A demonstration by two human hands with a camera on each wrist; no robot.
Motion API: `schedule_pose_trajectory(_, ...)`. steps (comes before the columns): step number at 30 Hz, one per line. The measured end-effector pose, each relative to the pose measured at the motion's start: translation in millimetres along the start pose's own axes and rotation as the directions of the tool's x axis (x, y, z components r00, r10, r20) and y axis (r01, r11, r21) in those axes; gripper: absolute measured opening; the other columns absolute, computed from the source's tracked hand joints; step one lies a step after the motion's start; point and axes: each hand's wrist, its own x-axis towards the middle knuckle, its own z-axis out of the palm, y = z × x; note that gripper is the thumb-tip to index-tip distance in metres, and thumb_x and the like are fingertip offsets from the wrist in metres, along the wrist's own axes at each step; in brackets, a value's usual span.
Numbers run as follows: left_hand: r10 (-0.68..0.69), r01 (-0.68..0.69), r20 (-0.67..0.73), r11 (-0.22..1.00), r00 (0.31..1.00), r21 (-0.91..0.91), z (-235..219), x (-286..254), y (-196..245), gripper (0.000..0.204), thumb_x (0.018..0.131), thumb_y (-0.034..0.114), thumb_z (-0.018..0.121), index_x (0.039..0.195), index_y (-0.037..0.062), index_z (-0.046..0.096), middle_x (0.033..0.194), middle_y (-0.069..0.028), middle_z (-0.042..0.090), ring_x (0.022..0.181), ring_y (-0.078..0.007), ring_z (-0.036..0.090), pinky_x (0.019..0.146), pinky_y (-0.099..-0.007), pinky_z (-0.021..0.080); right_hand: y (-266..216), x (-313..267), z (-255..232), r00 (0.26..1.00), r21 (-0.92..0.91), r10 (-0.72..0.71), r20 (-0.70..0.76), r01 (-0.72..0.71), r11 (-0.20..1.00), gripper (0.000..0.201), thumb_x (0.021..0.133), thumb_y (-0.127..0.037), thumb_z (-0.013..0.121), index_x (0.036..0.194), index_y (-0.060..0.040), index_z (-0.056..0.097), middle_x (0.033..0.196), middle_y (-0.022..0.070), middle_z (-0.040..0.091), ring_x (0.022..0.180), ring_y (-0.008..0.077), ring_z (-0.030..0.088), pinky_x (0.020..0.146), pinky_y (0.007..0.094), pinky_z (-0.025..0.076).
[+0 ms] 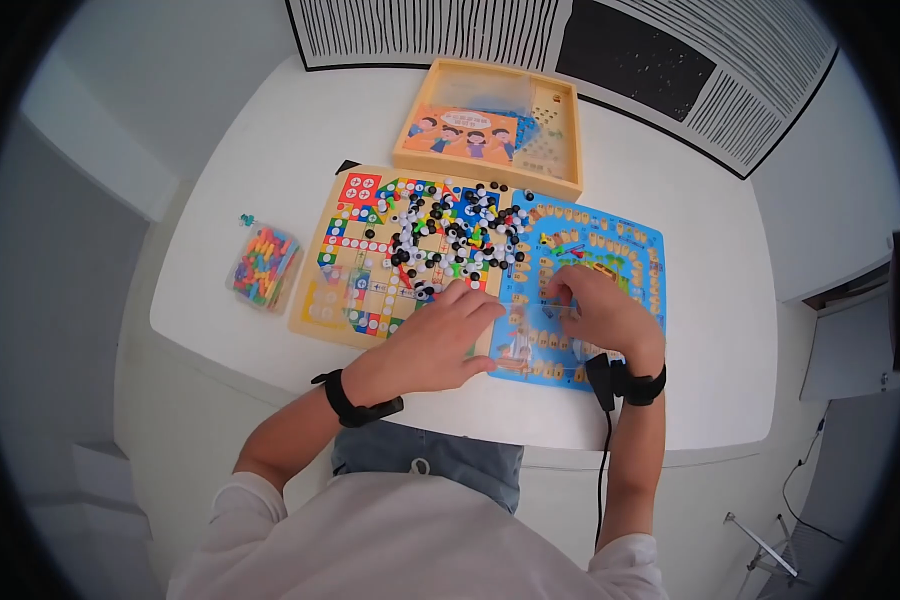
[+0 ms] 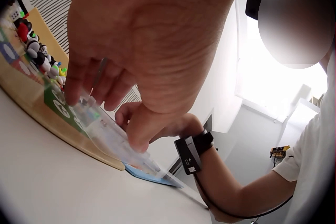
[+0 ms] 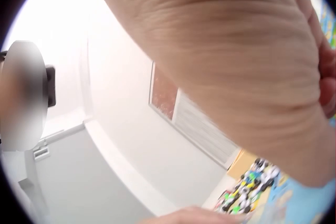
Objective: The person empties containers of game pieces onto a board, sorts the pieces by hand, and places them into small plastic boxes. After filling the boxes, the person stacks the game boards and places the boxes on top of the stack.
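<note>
My left hand point(image 1: 435, 340) reaches over the near edge of the ludo board point(image 1: 307, 318). Its thumb and fingers hold a clear plastic box point(image 2: 107, 139) by the sides, low above where the two boards meet. The right hand point(image 1: 607, 312) is over the blue game board point(image 1: 653, 235), right of that box, with its fingers bent inward. I cannot tell whether anything is between those fingertips. Black and white balls point(image 1: 455, 235), mixed with small coloured pieces, lie heaped on the ludo board beyond the left hand.
A wooden box point(image 1: 572, 150) holding an orange booklet point(image 1: 460, 135) stands at the back of the white table point(image 1: 235, 180). To the left lies a clear pack of colourful pieces point(image 1: 265, 265). A black cable point(image 1: 602, 470) hangs from the right wrist.
</note>
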Motion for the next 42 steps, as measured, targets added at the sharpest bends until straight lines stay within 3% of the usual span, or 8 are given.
schedule_pose_trajectory(2, -0.021, 0.022, 0.033, 1.000, 0.999, -0.019, -2, 2, 2, 0.068, 0.081, 0.024, 0.088, 0.137, 0.0019, 0.057, 0.136, -0.0122, 0.060, 0.128, -0.0358, 0.050, 0.103, -0.0445, 0.051, -13, 3, 10, 0.992, -0.118, -0.088, -0.090, 0.077, 0.990, 0.027, 0.081, 0.001, 0.075, 0.106, -0.0028, 0.067, 0.100, 0.0113, 0.070, 0.092, 0.0251, 0.068, 0.081, 0.0358, 0.054)
schedule_pose_trajectory(6, -0.023, 0.024, 0.039, 0.999, 0.999, -0.039, 1, 4, 0, 0.070, 0.080, 0.026, 0.089, 0.137, 0.0012, 0.057, 0.133, -0.0136, 0.060, 0.129, -0.0361, 0.050, 0.104, -0.0449, 0.050, -35, 38, 20, 0.987, 0.008, -0.146, 0.069, 0.146, 0.989, 0.018, 0.082, 0.003, 0.064, 0.100, 0.0009, 0.067, 0.089, 0.0176, 0.070, 0.086, 0.0316, 0.070, 0.077, 0.0403, 0.056)
schedule_pose_trajectory(12, -0.016, 0.018, 0.035, 0.999, 0.999, -0.039, 6, 1, 2, 0.071, 0.080, 0.027, 0.090, 0.137, 0.0011, 0.057, 0.136, -0.0134, 0.058, 0.133, -0.0362, 0.047, 0.107, -0.0442, 0.049, -29, 59, 43, 0.979, 0.067, -0.083, -0.188, 0.097, 0.993, 0.014, 0.084, -0.004, 0.065, 0.098, -0.0034, 0.066, 0.093, 0.0164, 0.073, 0.088, 0.0369, 0.070, 0.075, 0.0467, 0.055)
schedule_pose_trajectory(14, 0.001, -0.001, 0.015, 1.000, 1.000, -0.025, 8, 0, -1, 0.072, 0.079, 0.028, 0.090, 0.137, 0.0014, 0.057, 0.136, -0.0131, 0.058, 0.135, -0.0360, 0.047, 0.107, -0.0444, 0.050, -24, 57, 43, 0.929, 0.056, -0.049, -0.366, 0.074, 0.996, 0.016, 0.084, -0.008, 0.069, 0.100, -0.0051, 0.066, 0.090, 0.0117, 0.072, 0.083, 0.0304, 0.070, 0.073, 0.0431, 0.055)
schedule_pose_trajectory(20, -0.029, 0.028, -0.016, 0.999, 0.999, -0.039, -8, 4, 4, 0.063, 0.081, 0.028, 0.089, 0.133, 0.0044, 0.062, 0.136, -0.0111, 0.059, 0.135, -0.0340, 0.049, 0.106, -0.0442, 0.051, -8, 59, 39, 0.885, 0.138, -0.057, -0.462, 0.135, 0.981, 0.026, 0.085, -0.015, 0.076, 0.109, -0.0089, 0.068, 0.093, 0.0060, 0.069, 0.077, 0.0210, 0.064, 0.072, 0.0363, 0.054)
schedule_pose_trajectory(25, -0.092, 0.138, -0.243, 0.974, 0.966, 0.181, -37, 6, -9, 0.040, 0.084, 0.026, 0.085, 0.117, 0.0073, 0.072, 0.125, -0.0077, 0.065, 0.120, -0.0300, 0.059, 0.099, -0.0418, 0.053, -11, 52, 39, 0.936, 0.122, -0.045, -0.348, 0.093, 0.988, 0.029, 0.087, -0.016, 0.075, 0.115, -0.0096, 0.069, 0.104, 0.0063, 0.068, 0.080, 0.0212, 0.066, 0.074, 0.0365, 0.055)
schedule_pose_trajectory(36, -0.337, 0.395, -0.228, 0.870, 0.913, 0.295, -35, 1, -21, 0.029, 0.088, 0.017, 0.079, 0.114, 0.0063, 0.072, 0.115, -0.0109, 0.067, 0.115, -0.0311, 0.062, 0.092, -0.0426, 0.056, -10, 50, 39, 0.935, 0.073, -0.095, -0.342, 0.127, 0.989, 0.025, 0.090, -0.014, 0.073, 0.114, -0.0104, 0.071, 0.112, 0.0059, 0.064, 0.084, 0.0230, 0.067, 0.078, 0.0381, 0.057)
schedule_pose_trajectory(42, -0.361, 0.426, -0.241, 0.844, 0.901, 0.325, -35, -8, -23, 0.033, 0.088, 0.012, 0.077, 0.119, 0.0053, 0.069, 0.116, -0.0123, 0.063, 0.116, -0.0324, 0.062, 0.094, -0.0441, 0.056, -2, 46, 27, 0.950, 0.206, -0.147, -0.274, 0.207, 0.956, 0.023, 0.088, -0.009, 0.070, 0.111, -0.0070, 0.072, 0.100, 0.0036, 0.064, 0.077, 0.0140, 0.062, 0.070, 0.0306, 0.052)
